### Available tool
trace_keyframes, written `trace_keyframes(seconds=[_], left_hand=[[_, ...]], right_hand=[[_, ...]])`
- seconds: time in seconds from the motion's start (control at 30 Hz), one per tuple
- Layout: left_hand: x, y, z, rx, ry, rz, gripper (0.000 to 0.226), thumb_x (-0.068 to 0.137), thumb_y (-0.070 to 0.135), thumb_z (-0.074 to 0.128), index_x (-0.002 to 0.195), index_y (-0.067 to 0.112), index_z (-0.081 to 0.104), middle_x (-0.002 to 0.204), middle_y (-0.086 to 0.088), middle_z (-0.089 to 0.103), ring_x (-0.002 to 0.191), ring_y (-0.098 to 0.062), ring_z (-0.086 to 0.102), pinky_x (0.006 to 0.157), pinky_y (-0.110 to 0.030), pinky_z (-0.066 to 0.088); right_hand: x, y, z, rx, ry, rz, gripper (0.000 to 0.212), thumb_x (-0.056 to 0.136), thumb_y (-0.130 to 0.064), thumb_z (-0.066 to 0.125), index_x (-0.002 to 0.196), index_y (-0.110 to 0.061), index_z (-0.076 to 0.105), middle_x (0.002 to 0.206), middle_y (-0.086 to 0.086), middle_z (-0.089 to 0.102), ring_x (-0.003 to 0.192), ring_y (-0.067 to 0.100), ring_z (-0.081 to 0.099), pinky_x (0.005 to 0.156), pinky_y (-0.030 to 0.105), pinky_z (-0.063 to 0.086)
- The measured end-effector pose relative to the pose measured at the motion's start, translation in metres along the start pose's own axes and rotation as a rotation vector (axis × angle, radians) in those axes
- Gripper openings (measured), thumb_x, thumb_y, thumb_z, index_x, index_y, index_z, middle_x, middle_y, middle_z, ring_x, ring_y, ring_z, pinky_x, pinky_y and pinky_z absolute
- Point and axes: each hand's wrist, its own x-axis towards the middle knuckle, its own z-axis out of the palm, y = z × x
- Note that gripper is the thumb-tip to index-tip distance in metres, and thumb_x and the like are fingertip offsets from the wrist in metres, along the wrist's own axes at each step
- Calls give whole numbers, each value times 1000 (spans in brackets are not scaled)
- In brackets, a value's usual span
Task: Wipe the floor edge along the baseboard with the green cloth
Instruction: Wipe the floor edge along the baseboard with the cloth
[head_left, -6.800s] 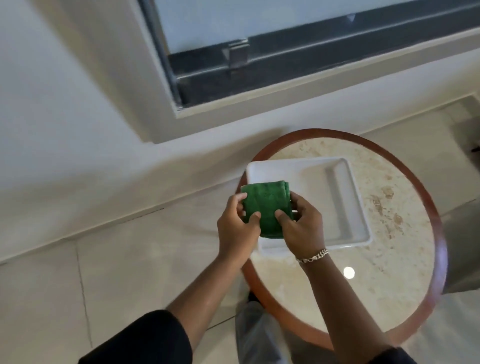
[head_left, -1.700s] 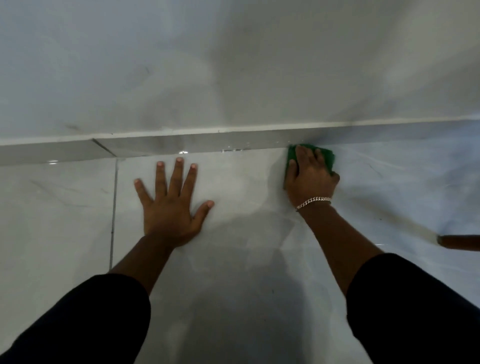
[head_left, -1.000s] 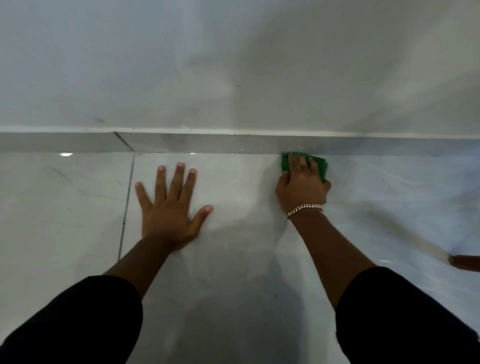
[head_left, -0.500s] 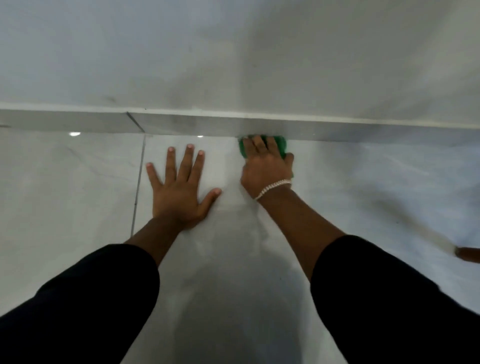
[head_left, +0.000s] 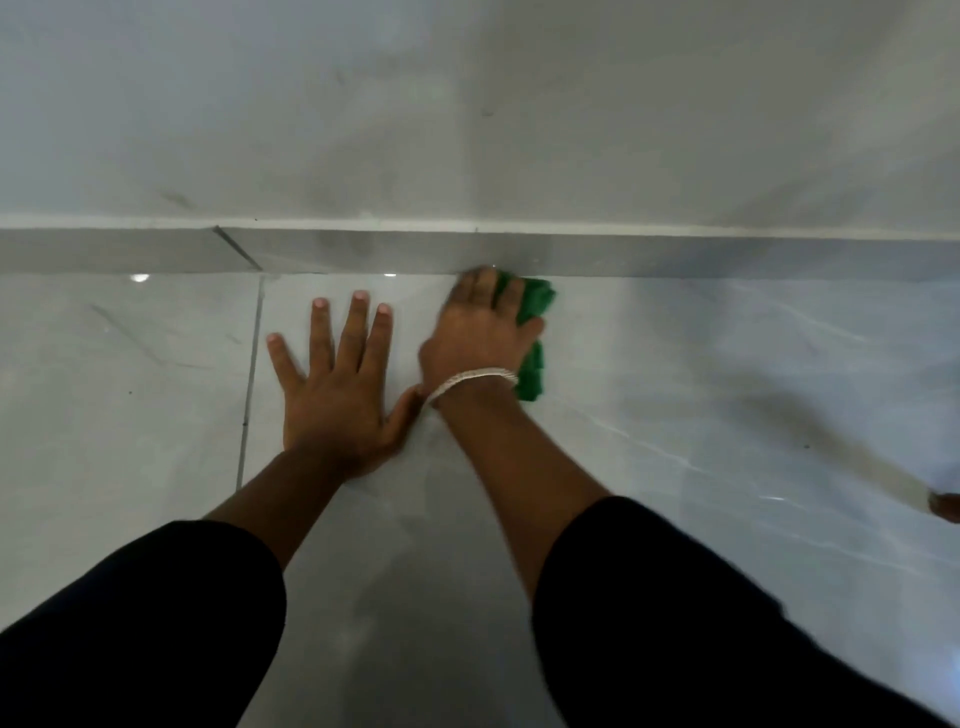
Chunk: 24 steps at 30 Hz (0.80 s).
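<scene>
Right hand flat and pressing down on green cloth at floor edge, touching baseboard; left hand released, fingers splayed, palm down just beside

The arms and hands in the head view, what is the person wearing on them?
Both arms have black sleeves, the left sleeve and right sleeve, pushed up so the forearms are bare. A silver chain bracelet circles the right wrist. The left hand and right hand wear no gloves, and no rings are visible.
</scene>
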Motion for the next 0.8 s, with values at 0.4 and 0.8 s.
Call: trace_keyframes(seconds=[0.4, 0.8], left_hand=[[-1, 3, -9, -36, -10, -14, 93, 86, 77, 18, 159, 25, -4, 170, 0, -7, 155, -33, -11, 115, -74, 2], [-4, 1, -7, -7, -31, -38, 93, 84, 78, 14, 159, 25, -4, 170, 0, -7, 155, -31, -12, 116, -73, 0]], right_hand=[[24, 116, -32, -208, -39, -131, 59, 84, -9, 52, 140, -12, 35, 144, 12, 41, 130, 37, 38, 90, 62, 39], [6, 37, -9, 24, 14, -315, 59, 79, -12, 54, 136, -11, 41, 138, 12, 50, 133, 33, 39, 95, 56, 39]])
